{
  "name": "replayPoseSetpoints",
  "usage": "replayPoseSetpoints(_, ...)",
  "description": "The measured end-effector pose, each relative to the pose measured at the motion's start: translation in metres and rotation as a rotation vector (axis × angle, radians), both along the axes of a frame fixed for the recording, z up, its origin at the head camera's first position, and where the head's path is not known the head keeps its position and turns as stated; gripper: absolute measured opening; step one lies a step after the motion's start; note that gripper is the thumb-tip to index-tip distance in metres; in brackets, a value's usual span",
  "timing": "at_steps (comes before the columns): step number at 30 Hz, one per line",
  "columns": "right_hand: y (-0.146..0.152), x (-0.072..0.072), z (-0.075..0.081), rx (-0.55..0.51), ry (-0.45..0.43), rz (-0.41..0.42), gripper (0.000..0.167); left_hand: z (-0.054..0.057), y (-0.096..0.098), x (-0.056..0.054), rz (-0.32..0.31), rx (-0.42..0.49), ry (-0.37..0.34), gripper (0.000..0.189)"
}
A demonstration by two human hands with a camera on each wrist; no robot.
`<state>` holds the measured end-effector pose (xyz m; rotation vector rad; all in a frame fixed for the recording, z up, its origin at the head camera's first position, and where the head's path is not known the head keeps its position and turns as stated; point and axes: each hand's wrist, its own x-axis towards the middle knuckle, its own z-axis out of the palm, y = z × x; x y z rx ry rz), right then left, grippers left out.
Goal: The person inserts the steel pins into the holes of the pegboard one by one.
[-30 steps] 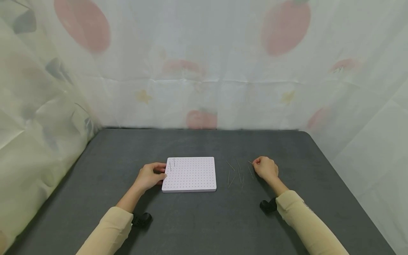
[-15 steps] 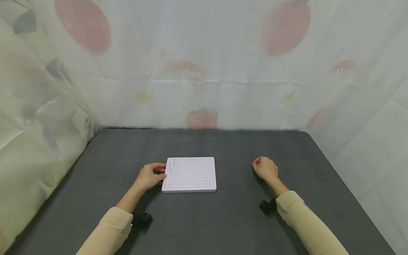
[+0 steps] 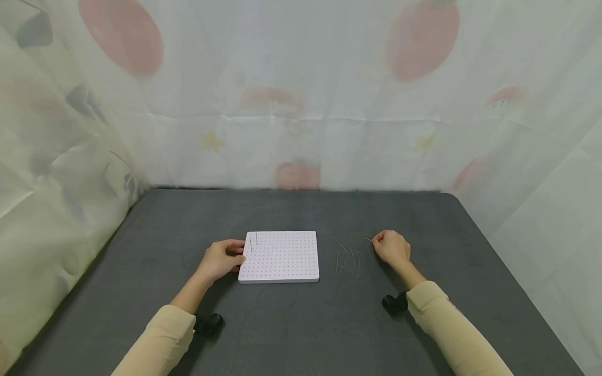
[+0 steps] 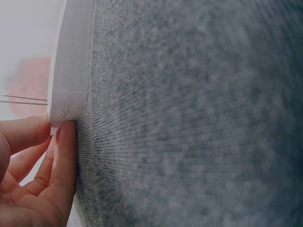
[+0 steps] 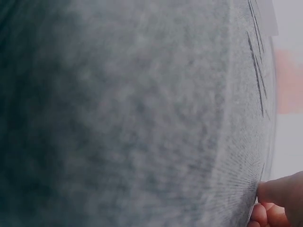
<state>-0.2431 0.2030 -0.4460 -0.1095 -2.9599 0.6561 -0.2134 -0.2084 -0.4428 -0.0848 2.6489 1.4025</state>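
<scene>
A white board with rows of small holes [image 3: 284, 258] lies flat on the table. My left hand [image 3: 218, 260] grips its left edge, thumb at the top edge and fingers against the side; the left wrist view shows the thumb [image 4: 28, 131] at the board's corner. Two thin metal pins [image 3: 256, 238] stand upright in holes near the far left corner. To the right of the board, my right hand [image 3: 393, 246] pinches one end of a similar thin pin [image 3: 368, 239] close to the table, thumb and fingertips together. The right wrist view mostly hides that pin behind the fingers.
Several loose pins [image 3: 354, 259] lie scattered at different angles between the board and my right hand. The dark grey table [image 3: 301, 334] ends at a patterned curtain [image 3: 301, 141] behind. Another curtain [image 3: 70, 183] hangs along the left side.
</scene>
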Motion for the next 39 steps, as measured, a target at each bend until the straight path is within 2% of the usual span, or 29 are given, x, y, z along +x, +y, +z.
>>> replayPoseSetpoints(4, 0.001, -0.002, -0.002, 0.024, -0.014, 0.02, 0.03, 0.0, 0.0, 0.0, -0.001, 0.004, -0.004, 0.044)
replayPoseSetpoints(8, 0.002, -0.001, -0.001, 0.025, -0.038, 0.034, 0.027, -0.001, 0.001, -0.001, -0.003, 0.002, -0.004, 0.044)
replayPoseSetpoints(16, 0.0, -0.005, 0.002, -0.039, -0.042, 0.055, 0.023, -0.003, 0.002, -0.002, -0.004, -0.001, 0.004, 0.044)
replayPoseSetpoints(28, -0.015, -0.012, 0.011, -0.14, 0.011, 0.102, 0.024, -0.003, 0.002, -0.002, 0.004, -0.008, 0.014, 0.044)
replayPoseSetpoints(39, -0.041, -0.016, 0.016, -0.238, 0.061, 0.231, 0.015, 0.001, 0.0, 0.0, 0.005, -0.019, 0.002, 0.044)
